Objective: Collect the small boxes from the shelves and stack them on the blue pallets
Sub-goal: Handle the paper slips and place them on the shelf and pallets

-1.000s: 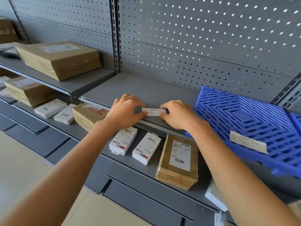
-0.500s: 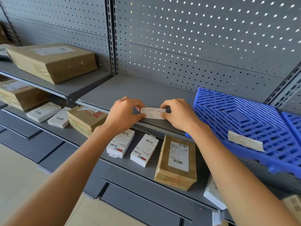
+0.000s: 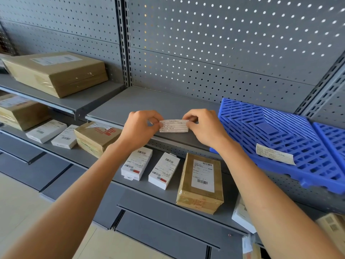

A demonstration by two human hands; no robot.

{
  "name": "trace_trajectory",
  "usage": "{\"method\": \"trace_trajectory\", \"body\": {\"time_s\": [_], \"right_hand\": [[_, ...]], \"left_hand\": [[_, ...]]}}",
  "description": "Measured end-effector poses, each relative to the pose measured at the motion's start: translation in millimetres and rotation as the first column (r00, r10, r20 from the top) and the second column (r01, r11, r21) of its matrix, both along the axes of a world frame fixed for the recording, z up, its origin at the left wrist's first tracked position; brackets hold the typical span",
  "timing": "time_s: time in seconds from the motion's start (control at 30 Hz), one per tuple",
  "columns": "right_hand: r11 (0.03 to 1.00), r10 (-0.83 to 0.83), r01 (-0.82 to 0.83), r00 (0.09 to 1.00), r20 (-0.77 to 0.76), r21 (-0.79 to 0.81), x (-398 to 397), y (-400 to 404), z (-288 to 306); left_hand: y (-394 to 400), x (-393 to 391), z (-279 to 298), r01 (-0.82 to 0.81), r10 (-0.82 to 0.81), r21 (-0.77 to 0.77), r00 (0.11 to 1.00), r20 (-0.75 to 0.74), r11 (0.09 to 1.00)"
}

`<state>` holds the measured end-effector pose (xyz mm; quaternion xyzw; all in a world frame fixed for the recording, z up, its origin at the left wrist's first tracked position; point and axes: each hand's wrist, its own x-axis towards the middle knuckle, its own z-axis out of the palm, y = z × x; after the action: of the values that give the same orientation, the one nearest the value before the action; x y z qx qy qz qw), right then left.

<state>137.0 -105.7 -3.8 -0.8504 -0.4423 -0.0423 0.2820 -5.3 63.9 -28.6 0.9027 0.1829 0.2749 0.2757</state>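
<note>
Item: paper label [image 3: 174, 126], long axis L–R, mid-frame, pinched at both ends, my left hand [image 3: 139, 128] on its L end, right hand [image 3: 206, 127] on R end, over front edge of grey shelf [image 3: 149, 103]. Small white boxes [image 3: 137, 163] lie below fingers, lower shelf, centre frame; L hand nearer, I judge. Blue pallet [image 3: 280, 131] right of frame, w/ open room on top.

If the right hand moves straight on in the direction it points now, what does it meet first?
Probably the left hand: the right hand points leftward along the paper label both pinch. Depth is unclear.
</note>
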Motion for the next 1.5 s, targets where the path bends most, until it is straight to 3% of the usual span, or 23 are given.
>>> {"method": "trace_trajectory", "body": {"time_s": [0.53,0.83,1.1,1.5], "right_hand": [[0.967,-0.12,0.134,0.99,-0.074,0.219,-21,-48,34],[0.914,-0.275,0.285,0.959,-0.076,0.288,-27,-111,43],[0.843,-0.416,0.417,0.906,-0.082,0.34,-35,-203,51],[0.739,-0.553,0.554,0.824,-0.126,0.383,-60,-390,51]], "left_hand": [[-19,10,37,0.176,-0.16,-0.09,0.974,0.163,0.98],[-69,37,56,0.339,-0.322,-0.057,0.925,0.199,0.939],[-148,63,65,0.511,-0.491,-0.04,0.843,0.218,0.859],[-331,79,72,0.679,-0.656,-0.042,0.723,0.217,0.733]]}}
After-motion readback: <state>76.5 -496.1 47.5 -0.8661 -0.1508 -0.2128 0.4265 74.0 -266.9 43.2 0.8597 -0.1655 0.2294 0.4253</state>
